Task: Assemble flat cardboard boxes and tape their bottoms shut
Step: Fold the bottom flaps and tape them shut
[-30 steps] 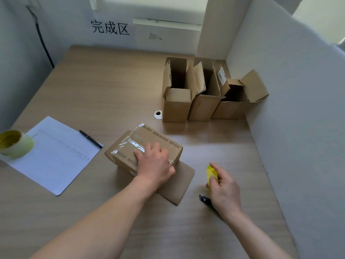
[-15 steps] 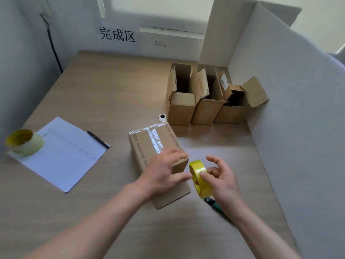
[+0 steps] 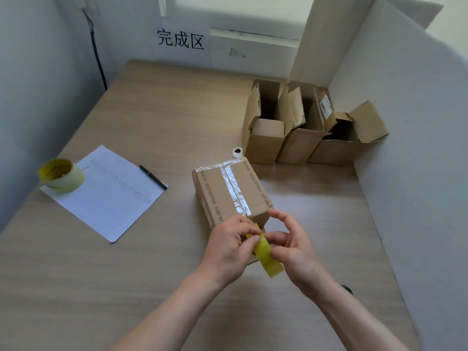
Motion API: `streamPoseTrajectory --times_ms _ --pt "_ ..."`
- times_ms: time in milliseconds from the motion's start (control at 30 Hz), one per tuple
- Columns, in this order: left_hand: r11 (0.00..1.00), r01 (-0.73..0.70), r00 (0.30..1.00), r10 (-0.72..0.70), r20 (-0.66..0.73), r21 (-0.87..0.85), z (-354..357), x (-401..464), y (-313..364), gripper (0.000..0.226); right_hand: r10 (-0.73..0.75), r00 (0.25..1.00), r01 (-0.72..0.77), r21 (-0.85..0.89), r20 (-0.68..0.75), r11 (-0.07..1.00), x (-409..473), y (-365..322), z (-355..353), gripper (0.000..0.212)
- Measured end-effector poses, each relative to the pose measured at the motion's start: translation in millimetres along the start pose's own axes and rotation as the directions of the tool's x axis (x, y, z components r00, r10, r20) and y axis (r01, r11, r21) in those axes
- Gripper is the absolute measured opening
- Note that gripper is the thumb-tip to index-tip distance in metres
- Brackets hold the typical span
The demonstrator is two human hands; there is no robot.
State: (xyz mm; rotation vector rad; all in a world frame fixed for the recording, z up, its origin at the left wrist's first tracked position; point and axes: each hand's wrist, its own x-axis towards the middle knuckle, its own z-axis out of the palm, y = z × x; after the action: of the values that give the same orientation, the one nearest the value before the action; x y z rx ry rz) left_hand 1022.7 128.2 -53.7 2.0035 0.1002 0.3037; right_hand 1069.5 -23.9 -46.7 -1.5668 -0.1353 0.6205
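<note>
Tape roll (image 3: pixel 268 257), lifted off surface (image 3: pixel 152 102) since 1 s ago, now pinched by L hand (image 3: pixel 229 245) & R hand (image 3: pixel 293 249) grips beside box (image 3: pixel 231 193); tape end prob. being sought for another strip.

**Materials and Finishes Observed**

Table (image 3: pixel 177 117): wood-grain laminate, matt, smooth. Taped box (image 3: pixel 229 191): brown corrugated cardboard, matt; its seam tape (image 3: pixel 234 190) is clear plastic, glossy and wrinkled. Three open boxes (image 3: pixel 301 130): same matt cardboard. Held tape roll (image 3: pixel 268 259): translucent yellow plastic, shiny. Sheet (image 3: pixel 109 193): white paper, matt. Partition (image 3: pixel 410 148): pale, matt.
</note>
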Motion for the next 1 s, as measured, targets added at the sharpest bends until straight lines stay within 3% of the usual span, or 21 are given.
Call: streamPoseTrajectory --times_ms 167,400,733,900,1000 --pt "0.991 -0.049 0.99 0.032 0.136 0.124 -7.0 7.2 -6.4 0.011 0.039 0.999 -0.039 -0.03 0.003 0.999 0.3 0.7 -0.3 0.072" --pt "0.916 -0.227 0.942 0.12 0.313 0.332 0.8 1.6 -14.4 0.005 0.101 0.994 -0.097 -0.087 0.043 0.991 -3.3 3.8 -2.2 0.078" --pt "0.948 -0.087 0.945 -0.018 0.327 0.305 3.5 -4.8 -25.0 0.012 0.074 0.997 -0.079 -0.365 -0.027 0.928 6.0 6.2 -0.5 0.059" --pt "0.979 -0.067 0.937 -0.004 0.35 0.192 -4.4 1.6 -22.4 0.017 0.109 0.994 -0.11 -0.269 -0.021 0.957 6.8 -0.4 -8.3 0.058" --pt "0.984 -0.056 0.958 0.004 0.288 0.172 -2.6 1.8 -21.5 0.017 0.124 0.991 -0.115 -0.173 0.045 0.978 6.6 -7.9 -12.7 0.063"
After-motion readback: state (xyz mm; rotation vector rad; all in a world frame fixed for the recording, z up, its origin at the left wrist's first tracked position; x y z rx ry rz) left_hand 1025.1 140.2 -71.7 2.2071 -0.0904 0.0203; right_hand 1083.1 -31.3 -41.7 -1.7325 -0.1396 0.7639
